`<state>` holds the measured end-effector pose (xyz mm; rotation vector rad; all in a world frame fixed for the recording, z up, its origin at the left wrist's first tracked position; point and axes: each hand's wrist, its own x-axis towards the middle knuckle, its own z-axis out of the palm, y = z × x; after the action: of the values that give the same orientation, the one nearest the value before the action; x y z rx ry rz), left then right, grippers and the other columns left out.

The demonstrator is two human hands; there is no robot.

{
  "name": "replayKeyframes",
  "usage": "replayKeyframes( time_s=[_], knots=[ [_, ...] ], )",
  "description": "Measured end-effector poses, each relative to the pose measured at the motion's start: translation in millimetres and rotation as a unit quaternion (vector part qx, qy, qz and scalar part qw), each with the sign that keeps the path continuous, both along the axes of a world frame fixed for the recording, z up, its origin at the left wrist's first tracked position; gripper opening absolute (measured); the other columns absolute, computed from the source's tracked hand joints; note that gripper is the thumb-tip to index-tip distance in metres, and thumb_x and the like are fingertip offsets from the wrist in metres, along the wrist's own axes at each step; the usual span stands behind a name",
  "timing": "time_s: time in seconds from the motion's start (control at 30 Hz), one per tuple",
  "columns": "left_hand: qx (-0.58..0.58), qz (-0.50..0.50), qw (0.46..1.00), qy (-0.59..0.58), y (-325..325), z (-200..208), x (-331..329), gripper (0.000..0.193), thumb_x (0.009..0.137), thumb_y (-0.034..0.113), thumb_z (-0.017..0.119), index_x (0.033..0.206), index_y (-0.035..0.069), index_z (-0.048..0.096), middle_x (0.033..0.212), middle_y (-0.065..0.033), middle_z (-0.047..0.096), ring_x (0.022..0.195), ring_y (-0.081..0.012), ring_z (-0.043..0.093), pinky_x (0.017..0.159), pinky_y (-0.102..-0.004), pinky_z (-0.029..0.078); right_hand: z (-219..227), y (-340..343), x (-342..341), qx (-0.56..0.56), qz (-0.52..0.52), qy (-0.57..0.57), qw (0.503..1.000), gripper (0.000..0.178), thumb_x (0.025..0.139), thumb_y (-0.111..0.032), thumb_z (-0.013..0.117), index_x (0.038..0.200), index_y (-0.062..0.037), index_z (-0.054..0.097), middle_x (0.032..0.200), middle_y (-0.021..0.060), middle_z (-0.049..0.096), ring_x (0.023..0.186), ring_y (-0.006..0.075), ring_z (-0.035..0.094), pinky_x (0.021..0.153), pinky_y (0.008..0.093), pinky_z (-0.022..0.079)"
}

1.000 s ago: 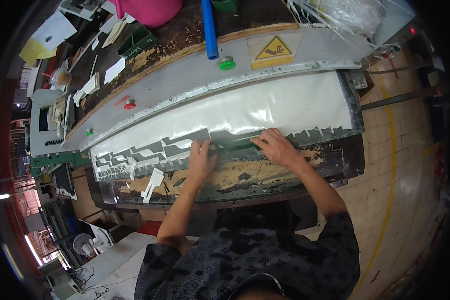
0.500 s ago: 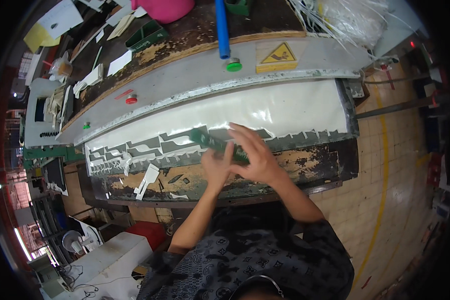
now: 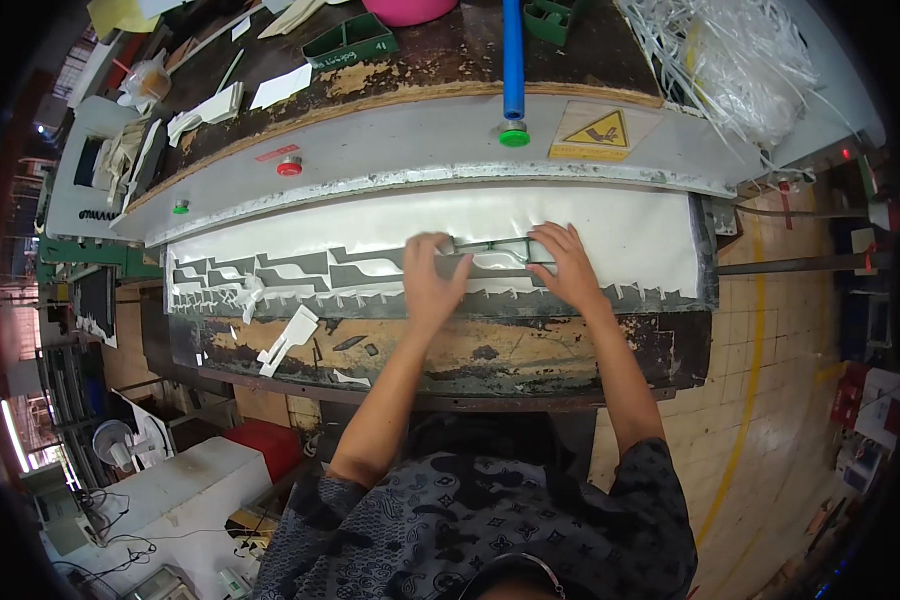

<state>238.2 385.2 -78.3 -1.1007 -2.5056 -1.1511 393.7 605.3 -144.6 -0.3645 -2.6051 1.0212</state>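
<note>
A green metal-framed cutting die (image 3: 497, 241) lies on the white sheet material (image 3: 625, 225), its open frame showing the sheet inside. My left hand (image 3: 433, 283) grips its left end, and my right hand (image 3: 568, 266) has fingers and thumb around its right end. Left of my hands, the sheet has a row of shaped cut-outs showing the dark board (image 3: 360, 275) beneath. Along the near edge hangs a ragged fringe of leftover material. A loose white cut piece (image 3: 290, 341) rests on the worn bench edge (image 3: 450, 355).
Behind the sheet runs a grey machine beam (image 3: 400, 150) with a red button (image 3: 289, 166), a green button (image 3: 514, 134) and a yellow warning sign (image 3: 595, 130). A blue tube (image 3: 513, 60) hangs above it. Another green die (image 3: 350, 42) and white strips (image 3: 710, 60) lie on top.
The green die, earlier raised and tilted between my hands, is now down flat on the sheet. My hands have spread apart to its two ends. The view has shifted a little.
</note>
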Motion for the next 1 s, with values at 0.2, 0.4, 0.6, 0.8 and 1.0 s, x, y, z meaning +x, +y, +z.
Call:
replayKeyframes(
  time_s=[0.2, 0.4, 0.6, 0.8, 1.0],
  knots=[
    [-0.084, -0.037, 0.991, -0.1, -26.0, -51.9, -48.0, 0.067, 0.079, 0.017, 0.091, 0.139, 0.005, 0.064, 0.128, -0.0202, 0.071, 0.118, -0.0397, 0.066, 0.103, -0.0467, 0.051, -35.5, -21.7, 16.6, 0.001, -0.123, 0.047, 0.991, 0.026, 0.087, -0.017, 0.085, 0.105, -0.0066, 0.069, 0.14, 0.0235, 0.067, 0.142, 0.0367, 0.055, 0.126, 0.0563, 0.031],
    [-0.018, 0.045, 0.993, -0.104, -24.7, -77.1, -39.4, 0.064, 0.079, 0.017, 0.091, 0.136, 0.004, 0.066, 0.124, -0.0178, 0.073, 0.117, -0.039, 0.066, 0.102, -0.0453, 0.051, -29.9, -20.5, 15.6, -0.03, -0.113, 0.056, 0.992, 0.015, 0.089, -0.009, 0.081, 0.098, -0.0065, 0.069, 0.136, 0.0265, 0.069, 0.141, 0.0359, 0.058, 0.126, 0.0553, 0.031],
    [-0.015, 0.03, 0.998, -0.045, -29.0, -84.6, -41.6, 0.064, 0.08, 0.018, 0.091, 0.137, 0.005, 0.065, 0.129, -0.0186, 0.071, 0.118, -0.0389, 0.066, 0.102, -0.0448, 0.052, -28.8, -21.9, 16.3, -0.021, -0.102, 0.056, 0.993, 0.013, 0.09, -0.005, 0.077, 0.1, -0.0067, 0.068, 0.136, 0.026, 0.069, 0.141, 0.036, 0.058, 0.127, 0.0557, 0.03],
    [-0.012, 0.04, 0.997, -0.07, -30.6, -86.1, -40.8, 0.062, 0.081, 0.019, 0.091, 0.136, 0.005, 0.065, 0.13, -0.0189, 0.07, 0.12, -0.0394, 0.065, 0.103, -0.0457, 0.052, -30.3, -22.5, 15.8, -0.01, -0.098, 0.052, 0.994, 0.015, 0.091, -0.005, 0.076, 0.102, -0.007, 0.067, 0.137, 0.0254, 0.068, 0.142, 0.036, 0.057, 0.127, 0.0568, 0.029],
    [-0.01, 0.041, 0.998, -0.053, -28.1, -84.7, -38.2, 0.063, 0.082, 0.019, 0.09, 0.137, 0.004, 0.064, 0.131, -0.0197, 0.069, 0.121, -0.0394, 0.065, 0.104, -0.0454, 0.052, -23.0, -25.6, 18.0, -0.059, -0.117, 0.061, 0.99, 0.032, 0.086, -0.004, 0.079, 0.114, -0.0075, 0.064, 0.137, 0.0277, 0.068, 0.142, 0.0379, 0.057, 0.129, 0.0572, 0.026]
  ],
)
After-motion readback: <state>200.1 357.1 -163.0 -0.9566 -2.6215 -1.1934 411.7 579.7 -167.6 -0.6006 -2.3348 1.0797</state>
